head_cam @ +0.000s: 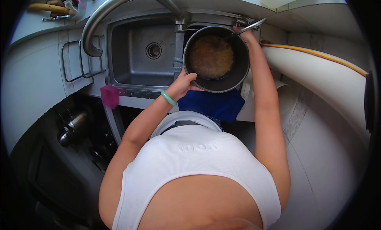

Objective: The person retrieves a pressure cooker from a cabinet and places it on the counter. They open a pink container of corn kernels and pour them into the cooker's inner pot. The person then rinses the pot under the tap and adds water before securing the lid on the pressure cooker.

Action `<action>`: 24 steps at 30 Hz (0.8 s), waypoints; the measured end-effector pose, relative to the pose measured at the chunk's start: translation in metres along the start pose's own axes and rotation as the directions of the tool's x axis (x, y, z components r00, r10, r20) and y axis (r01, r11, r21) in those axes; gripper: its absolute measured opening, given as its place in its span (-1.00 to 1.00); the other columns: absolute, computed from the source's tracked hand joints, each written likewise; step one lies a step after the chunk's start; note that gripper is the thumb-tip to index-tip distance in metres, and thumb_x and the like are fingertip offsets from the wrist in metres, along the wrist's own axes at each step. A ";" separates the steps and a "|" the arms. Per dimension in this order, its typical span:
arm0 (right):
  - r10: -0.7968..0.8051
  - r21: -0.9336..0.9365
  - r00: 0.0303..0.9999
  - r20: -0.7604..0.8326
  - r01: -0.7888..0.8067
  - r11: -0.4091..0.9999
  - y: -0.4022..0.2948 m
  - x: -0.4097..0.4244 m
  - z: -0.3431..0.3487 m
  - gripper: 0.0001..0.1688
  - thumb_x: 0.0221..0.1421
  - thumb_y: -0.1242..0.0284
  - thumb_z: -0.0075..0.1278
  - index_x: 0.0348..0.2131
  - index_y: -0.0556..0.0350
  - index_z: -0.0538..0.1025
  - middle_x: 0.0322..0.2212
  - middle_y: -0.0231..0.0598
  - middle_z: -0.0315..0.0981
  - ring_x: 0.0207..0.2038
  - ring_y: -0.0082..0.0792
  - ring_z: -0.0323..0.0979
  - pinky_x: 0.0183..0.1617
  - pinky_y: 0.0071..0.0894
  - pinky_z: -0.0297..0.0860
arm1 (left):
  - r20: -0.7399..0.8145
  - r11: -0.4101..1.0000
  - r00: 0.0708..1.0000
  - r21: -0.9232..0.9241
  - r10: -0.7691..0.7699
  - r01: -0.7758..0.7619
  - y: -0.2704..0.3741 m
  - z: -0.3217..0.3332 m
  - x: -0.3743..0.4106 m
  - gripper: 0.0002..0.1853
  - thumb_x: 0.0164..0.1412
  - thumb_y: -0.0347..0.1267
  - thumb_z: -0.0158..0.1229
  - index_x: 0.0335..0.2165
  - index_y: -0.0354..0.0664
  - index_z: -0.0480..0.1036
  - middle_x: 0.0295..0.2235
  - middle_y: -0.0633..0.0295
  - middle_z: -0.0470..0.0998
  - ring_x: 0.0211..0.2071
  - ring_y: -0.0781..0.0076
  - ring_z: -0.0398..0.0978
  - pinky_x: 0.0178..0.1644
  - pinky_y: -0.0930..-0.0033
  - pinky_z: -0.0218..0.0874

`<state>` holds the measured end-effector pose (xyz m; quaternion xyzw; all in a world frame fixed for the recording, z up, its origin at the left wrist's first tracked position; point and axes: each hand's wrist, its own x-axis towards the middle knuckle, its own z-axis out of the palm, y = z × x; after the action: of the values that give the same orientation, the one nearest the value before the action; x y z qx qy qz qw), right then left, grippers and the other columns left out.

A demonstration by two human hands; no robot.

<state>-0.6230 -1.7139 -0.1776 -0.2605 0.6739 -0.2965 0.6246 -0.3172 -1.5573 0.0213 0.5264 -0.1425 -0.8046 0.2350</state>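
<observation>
A deep dark pot (215, 86) with brownish, grainy liquid (212, 57) in it is held between my two hands, over the right part of the sink. My left hand (187, 82) grips its near left side, thumb up by the rim. At the far right side, my right hand (244, 34) is on the pot, its fingers partly hidden behind the rim. A metal utensil (251, 26), probably a ladle or spoon, leans out over the rim beside that hand, its lower end in the pot.
Left of the pot lies a stainless steel sink basin (140, 68) with a drain (154, 50). A curved faucet (98, 13) arches over it. A pink container (110, 96) sits at the front left edge. Blue cloth (211, 103) hangs below the pot. A white curved object (309, 63) stands at right.
</observation>
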 end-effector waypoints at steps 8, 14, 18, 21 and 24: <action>0.187 0.591 0.926 0.327 -0.354 0.725 -0.063 -0.046 -0.002 -0.77 0.18 0.29 -0.01 -0.46 0.01 0.42 -0.62 -0.45 0.33 -0.65 -0.55 0.18 -0.70 -0.62 -0.01 | 0.020 1.000 1.000 0.017 -0.003 0.003 0.000 -0.010 -0.002 -0.53 0.17 -0.55 -0.16 0.06 -0.36 0.05 -0.11 -0.12 0.38 -0.22 0.06 0.54 -0.26 0.16 0.53; 0.180 0.626 0.972 0.153 -0.236 0.743 -0.077 -0.060 0.016 -0.62 0.17 0.09 -0.05 -0.37 0.00 0.51 -0.61 -0.51 0.31 -0.65 -0.60 0.17 -0.67 -0.62 0.03 | 0.025 1.000 0.999 0.011 -0.024 0.023 0.001 -0.009 -0.016 -0.51 0.16 -0.56 -0.16 0.08 -0.35 0.01 -0.12 -0.12 0.38 -0.23 0.05 0.54 -0.27 0.16 0.53; -0.012 -0.114 0.999 -0.031 0.009 0.993 -0.090 -0.108 0.022 -0.44 0.21 0.01 -0.15 -0.35 0.12 0.58 -0.65 -0.48 0.35 -0.61 -0.58 0.24 -0.54 -0.58 0.21 | 0.016 0.999 0.999 -0.014 -0.047 0.047 -0.006 -0.012 -0.030 -0.51 0.15 -0.56 -0.16 0.07 -0.35 0.01 -0.14 -0.13 0.40 -0.25 0.06 0.55 -0.27 0.15 0.54; -0.134 -0.420 0.988 0.072 0.152 0.895 -0.077 -0.149 0.009 -0.36 0.21 -0.01 -0.18 -0.43 0.24 0.55 -0.61 -0.35 0.42 -0.56 -0.54 0.31 -0.44 -0.53 0.27 | 0.011 0.998 0.998 0.003 -0.062 0.062 -0.002 -0.010 -0.049 -0.52 0.15 -0.57 -0.16 0.06 -0.37 0.03 -0.16 -0.14 0.41 -0.26 0.07 0.56 -0.27 0.14 0.54; -0.302 -0.605 0.947 0.112 0.306 0.735 -0.072 -0.214 0.019 -0.42 0.20 0.02 -0.12 -0.44 0.24 0.49 -0.60 -0.34 0.39 -0.55 -0.55 0.28 -0.44 -0.55 0.23 | 0.041 0.999 0.999 -0.050 -0.014 0.016 -0.014 -0.022 -0.068 -0.53 0.14 -0.57 -0.16 0.05 -0.39 0.04 -0.15 -0.15 0.41 -0.26 0.07 0.56 -0.27 0.13 0.54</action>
<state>-0.5878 -1.6108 0.0211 -0.5568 0.6796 -0.1582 0.4506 -0.2775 -1.5088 0.0588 0.5047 -0.1228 -0.8204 0.2391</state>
